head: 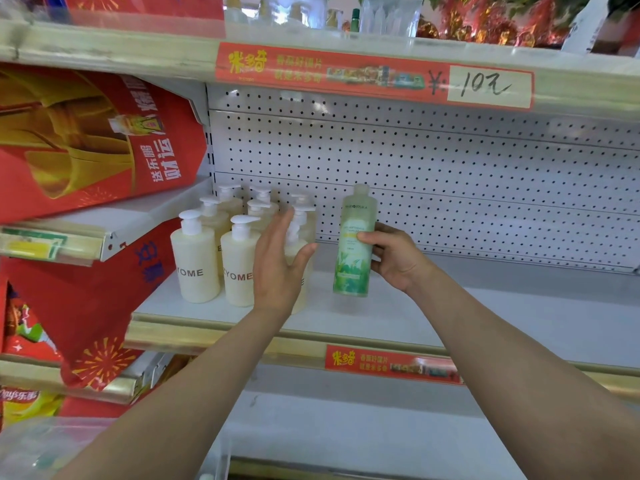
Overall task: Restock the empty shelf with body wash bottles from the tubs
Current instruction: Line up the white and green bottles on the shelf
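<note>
Several cream pump bottles point(195, 261) stand in rows at the left end of the white shelf point(485, 317). My left hand point(278, 265) is open, palm against the rightmost cream bottles, partly hiding one of them. My right hand point(394, 258) is shut on a green body wash bottle point(354, 244) with a leaf print, held upright just right of the cream group, its base at or just above the shelf surface. Which of the two I cannot tell.
A white pegboard back wall point(450, 174) runs behind the shelf. A red price strip marked 10 point(374, 76) fronts the shelf above. Red gift boxes point(86, 140) fill the left bay. A clear plastic tub point(41, 448) shows at the bottom left.
</note>
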A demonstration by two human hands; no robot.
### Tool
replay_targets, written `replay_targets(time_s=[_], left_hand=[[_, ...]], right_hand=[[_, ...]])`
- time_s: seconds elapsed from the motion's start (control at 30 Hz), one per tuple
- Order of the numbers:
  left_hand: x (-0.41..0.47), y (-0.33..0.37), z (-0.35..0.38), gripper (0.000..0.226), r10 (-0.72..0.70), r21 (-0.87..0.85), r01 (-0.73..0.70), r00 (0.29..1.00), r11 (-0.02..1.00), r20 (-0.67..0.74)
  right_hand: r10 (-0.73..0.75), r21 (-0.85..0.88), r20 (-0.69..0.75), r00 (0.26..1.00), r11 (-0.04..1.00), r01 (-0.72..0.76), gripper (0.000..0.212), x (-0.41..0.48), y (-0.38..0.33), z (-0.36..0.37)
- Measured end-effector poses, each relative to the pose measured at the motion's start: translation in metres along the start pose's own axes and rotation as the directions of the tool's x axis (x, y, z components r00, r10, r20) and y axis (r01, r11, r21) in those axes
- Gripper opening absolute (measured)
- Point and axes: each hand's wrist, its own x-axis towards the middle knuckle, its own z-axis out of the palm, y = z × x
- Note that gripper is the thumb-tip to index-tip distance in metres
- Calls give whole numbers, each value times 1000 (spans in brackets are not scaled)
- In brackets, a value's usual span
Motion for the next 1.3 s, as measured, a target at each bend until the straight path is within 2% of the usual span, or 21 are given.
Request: replay_targets(time_s=[0.13,0.27,0.6,0.73,0.93,1.3], left_hand=[[9,-4,6,48,34,86,-35,999,996,12],[14,-7,5,37,94,131,-94,996,987,5],[9,-9,10,38,124,151,-118,992,981,-27],[9,-9,11,37,120,140,-113,992,984,-40],[8,-7,11,37,99,135,-92,994,987,-47],[7,-4,12,37,84,141,-76,995,987,-51]], right_hand=[[-20,-1,7,1000,1000,20,35,14,-4,-6],[-56,-8,6,998,998,56,36,32,-6,-12],[-66,-112,-29,997,992,63,50,85,24,-34],[-62,-125,-32,998,991,57,45,106,38,-42],[-74,-152,44,996,985,80,54,136,46,-42],[-56,-172,107,993,982,74,50,152,50,-36]])
